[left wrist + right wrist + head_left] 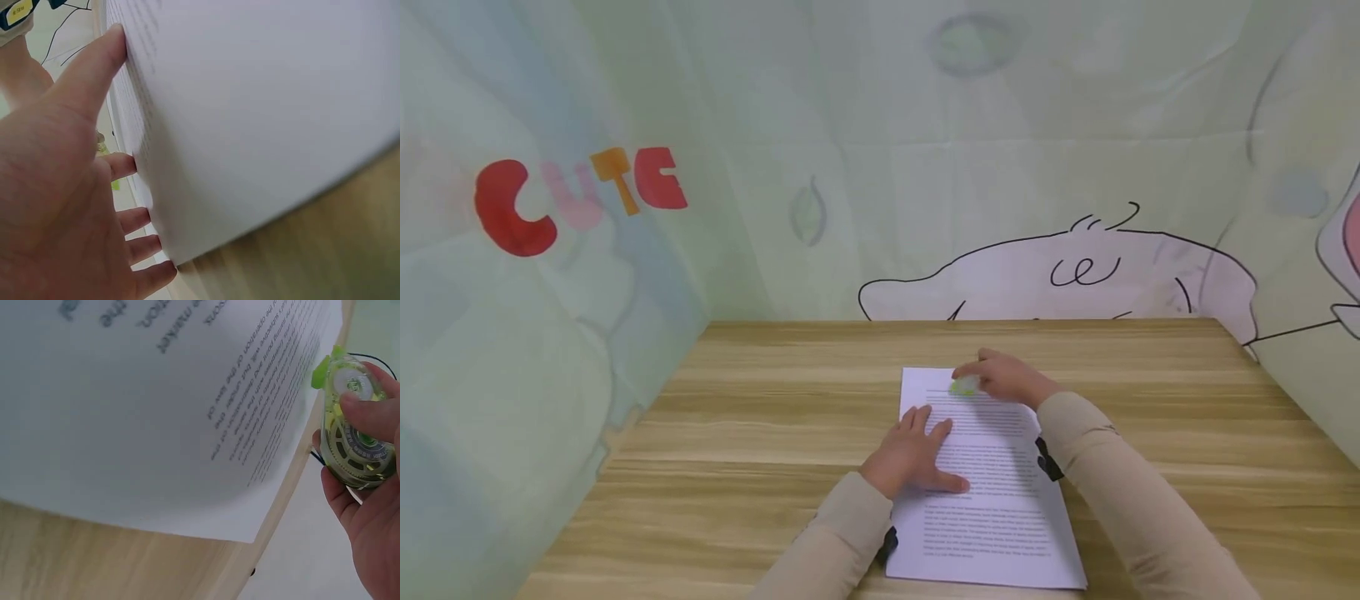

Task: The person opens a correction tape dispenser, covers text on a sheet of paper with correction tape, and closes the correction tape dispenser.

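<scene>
**Tape dispenser held at the top of a printed page, paper steadied under spread fingers**

Nearest, the bottom edge of the printed paper (988,483) is seen on the bench (760,417), flanked by two beige sleeves (1138,492). A small dark object is partly seen beneath each cuff. The left part of the page is covered by the left hand (917,454), whose grip is spread: the paper is touched by the fingertips and thumb, and the thumb is pointed across the lines of text.

Farther up, the tape dispenser (350,450), clear with green parts, is pinched in the grip of the right hand (1011,379); the thumb is laid on its face and fingers are placed behind. It is held at the upper lines of text, near the page's top edge; whether the paper is touched by its tip cannot be told.

Beyond the bench's far edge, a pale green backdrop (737,208) is hung, marked with a cartoon outline (1000,283) and, to the left, with coloured letters (617,171) by which "CUTE" is spelled.
</scene>
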Available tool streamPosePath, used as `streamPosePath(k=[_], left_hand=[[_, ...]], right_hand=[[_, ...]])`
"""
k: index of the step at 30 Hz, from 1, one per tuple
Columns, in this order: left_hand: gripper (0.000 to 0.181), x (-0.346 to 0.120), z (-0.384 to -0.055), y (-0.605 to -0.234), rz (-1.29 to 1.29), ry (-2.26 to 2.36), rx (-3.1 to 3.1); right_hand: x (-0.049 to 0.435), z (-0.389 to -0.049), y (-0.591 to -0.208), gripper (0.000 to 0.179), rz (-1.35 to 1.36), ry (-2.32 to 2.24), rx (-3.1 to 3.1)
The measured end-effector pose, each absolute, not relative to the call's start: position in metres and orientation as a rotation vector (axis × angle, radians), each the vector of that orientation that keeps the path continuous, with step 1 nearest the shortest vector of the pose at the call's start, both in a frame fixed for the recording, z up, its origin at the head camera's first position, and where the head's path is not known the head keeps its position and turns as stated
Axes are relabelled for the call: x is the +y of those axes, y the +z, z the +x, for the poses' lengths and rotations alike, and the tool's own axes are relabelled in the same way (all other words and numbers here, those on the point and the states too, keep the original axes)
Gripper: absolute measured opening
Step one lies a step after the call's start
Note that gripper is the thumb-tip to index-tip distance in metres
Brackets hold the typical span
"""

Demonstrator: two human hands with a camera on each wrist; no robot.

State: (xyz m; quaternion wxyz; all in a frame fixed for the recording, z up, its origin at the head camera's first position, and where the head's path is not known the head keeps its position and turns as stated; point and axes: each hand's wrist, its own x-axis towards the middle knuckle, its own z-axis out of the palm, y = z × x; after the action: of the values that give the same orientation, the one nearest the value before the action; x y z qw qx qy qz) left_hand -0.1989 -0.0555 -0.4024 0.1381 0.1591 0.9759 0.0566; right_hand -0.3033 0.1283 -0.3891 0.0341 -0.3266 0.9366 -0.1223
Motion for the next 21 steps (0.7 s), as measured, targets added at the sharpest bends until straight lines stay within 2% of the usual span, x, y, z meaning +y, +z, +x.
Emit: streamPosePath(k=[7,21], left_hand=[[0.093,-0.055,-0.202,-0.405,0.456,0.174,2.807],[0.095,-0.051,-0.202,-0.405,0.386,0.261,2.766]], right_hand=[[0.144,-0.300,-0.390,0.039,-1.024,-0.536,2.932],[0.161,-0.288,-0.387,0.039,-0.941,-0.502,2.921]])
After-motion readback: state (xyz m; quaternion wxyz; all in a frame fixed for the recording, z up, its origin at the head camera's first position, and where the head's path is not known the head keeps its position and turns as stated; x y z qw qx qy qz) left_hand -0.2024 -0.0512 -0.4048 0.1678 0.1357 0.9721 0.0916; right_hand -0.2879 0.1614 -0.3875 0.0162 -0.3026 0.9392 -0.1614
